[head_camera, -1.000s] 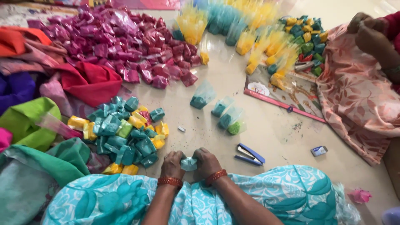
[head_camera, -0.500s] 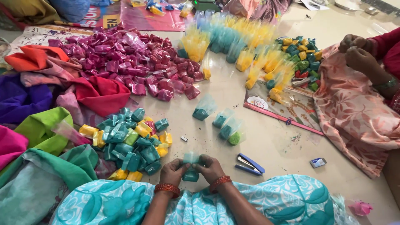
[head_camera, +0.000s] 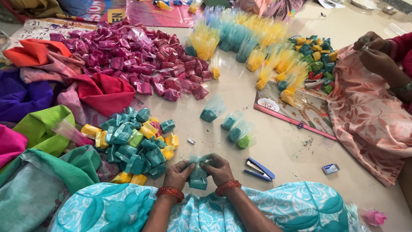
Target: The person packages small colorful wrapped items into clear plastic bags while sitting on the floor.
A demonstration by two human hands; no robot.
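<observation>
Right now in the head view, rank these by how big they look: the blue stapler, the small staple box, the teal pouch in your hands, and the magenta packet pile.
1. magenta packet pile, by far the largest.
2. teal pouch and blue stapler: too alike to rank; hands cover part of the pouch.
3. small staple box, smallest.

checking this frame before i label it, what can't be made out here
- Head view: top of the teal packet is covered by the fingers of the left hand and right hand; how it is closed is hidden.
- What the other person's hands at the right edge pinch is too small.
- Small blue box: contents unseen.
- Far packets are blurred.
</observation>
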